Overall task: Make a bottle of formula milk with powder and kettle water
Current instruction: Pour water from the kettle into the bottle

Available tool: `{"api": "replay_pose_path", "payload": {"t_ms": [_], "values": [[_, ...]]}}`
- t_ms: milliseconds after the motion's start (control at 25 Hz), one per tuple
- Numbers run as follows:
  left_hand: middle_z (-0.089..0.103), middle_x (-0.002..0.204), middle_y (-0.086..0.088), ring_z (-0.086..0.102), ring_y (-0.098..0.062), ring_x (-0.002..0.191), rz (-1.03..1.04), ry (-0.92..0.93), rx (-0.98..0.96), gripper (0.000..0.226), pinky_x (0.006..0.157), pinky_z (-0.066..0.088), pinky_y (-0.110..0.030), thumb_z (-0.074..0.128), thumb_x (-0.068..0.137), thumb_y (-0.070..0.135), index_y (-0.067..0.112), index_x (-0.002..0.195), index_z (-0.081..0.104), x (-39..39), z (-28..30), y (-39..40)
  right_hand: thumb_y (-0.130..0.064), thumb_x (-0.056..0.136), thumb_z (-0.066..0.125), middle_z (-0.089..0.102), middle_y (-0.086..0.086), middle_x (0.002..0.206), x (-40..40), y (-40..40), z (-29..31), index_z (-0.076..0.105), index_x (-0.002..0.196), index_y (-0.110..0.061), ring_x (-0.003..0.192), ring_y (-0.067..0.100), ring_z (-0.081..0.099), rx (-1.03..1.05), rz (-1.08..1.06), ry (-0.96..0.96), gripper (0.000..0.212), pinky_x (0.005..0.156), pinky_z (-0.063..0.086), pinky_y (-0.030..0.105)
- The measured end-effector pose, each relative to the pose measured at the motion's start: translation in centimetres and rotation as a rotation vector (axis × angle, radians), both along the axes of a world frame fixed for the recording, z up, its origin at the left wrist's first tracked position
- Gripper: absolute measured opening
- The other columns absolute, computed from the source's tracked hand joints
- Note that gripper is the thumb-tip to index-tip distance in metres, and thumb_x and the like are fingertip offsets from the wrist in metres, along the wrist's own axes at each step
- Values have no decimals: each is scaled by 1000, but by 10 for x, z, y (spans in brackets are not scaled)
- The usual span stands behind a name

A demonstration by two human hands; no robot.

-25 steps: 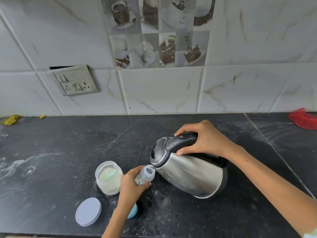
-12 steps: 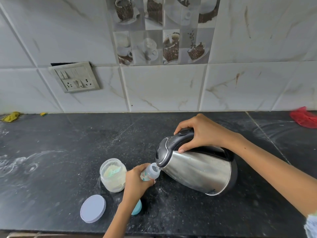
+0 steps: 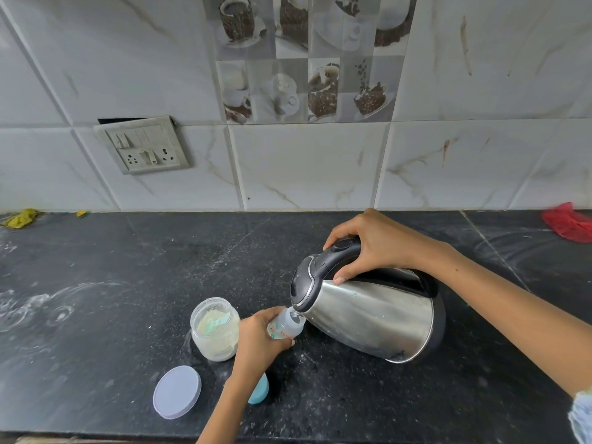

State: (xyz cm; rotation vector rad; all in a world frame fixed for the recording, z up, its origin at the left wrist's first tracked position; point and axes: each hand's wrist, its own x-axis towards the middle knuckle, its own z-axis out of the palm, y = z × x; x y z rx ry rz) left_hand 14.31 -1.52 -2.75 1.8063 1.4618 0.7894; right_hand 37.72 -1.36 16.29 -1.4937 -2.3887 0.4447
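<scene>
Tightly curled fingers (image 3: pixel 344 270) round kettle handle (image 3: pixel 339 251)

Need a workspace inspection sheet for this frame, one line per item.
Surface: black stone counter, white powdery smears on its left part.
Job's things: steel kettle tilted, spout at mouth of baby bottle; open powder jar with scoop inside; jar lid lying flat; teal cap behind the wrist.
Clutter: yellow scrap; red bag.
Grips: left hand holds the bottle; right hand grips the kettle handle.
Cables: nothing seen.
Surroundings: marble wall tiles, coffee-print tiles, switch and socket plate.
</scene>
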Motion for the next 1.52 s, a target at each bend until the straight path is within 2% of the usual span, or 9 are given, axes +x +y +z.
{"api": "replay_pose_path", "payload": {"t_ms": [200,400,720,800,1080,1200,1360,1520], "values": [[64,78,30,56,19,83,-11,4,4,55,65,41,1,84,50,10,33,98,70,0,0,0,-40,63,87,57,-25,64,-4,0,3,73,99,-27,66,-8,54,-10,4,-27,41,59,36,14],[67,83,25,58,18,81,-9,8,-1,56,66,41,-1,85,49,12,34,99,70,-1,-1,1,-41,63,87,63,-18,69,-4,0,4,73,100,-28,67,-2,55,-17,-3,-29,42,58,37,16],[64,82,27,57,14,80,-4,22,-7,56,67,39,0,86,49,13,34,98,70,-2,1,0,-39,62,88,61,-22,68,-8,1,8,73,99,-27,66,-6,55,-38,-3,-48,41,58,39,14],[64,84,26,58,11,80,-3,20,-10,56,68,38,-1,86,50,13,34,99,70,-2,1,0,-39,62,88,62,-20,69,-8,2,9,74,98,-27,67,-2,56,-38,-2,-51,41,58,38,15],[69,91,20,62,2,87,-1,18,-12,57,77,45,-13,86,50,15,34,101,69,-2,-1,1,-42,60,88,71,-7,81,-7,6,9,73,101,-29,72,10,62,-56,-16,-64,45,69,50,36],[70,91,19,63,1,88,-2,21,-9,57,80,49,-18,86,49,15,34,100,70,-3,-2,2,-42,60,87,71,-6,81,-6,7,10,73,100,-29,72,13,62,-80,-15,-67,44,69,51,39],[68,92,21,62,2,87,-5,35,-26,57,74,41,-7,86,51,15,34,102,69,-3,-1,2,-42,60,87,72,-7,80,-5,8,11,73,98,-29,74,13,63,-91,-13,-65,42,70,51,39],[67,91,21,60,3,85,-5,33,-34,56,69,38,-3,85,52,13,32,102,69,-2,1,2,-41,60,88,72,-8,80,-6,8,12,74,96,-29,74,13,63,-95,-8,-63,40,70,51,37]]}}
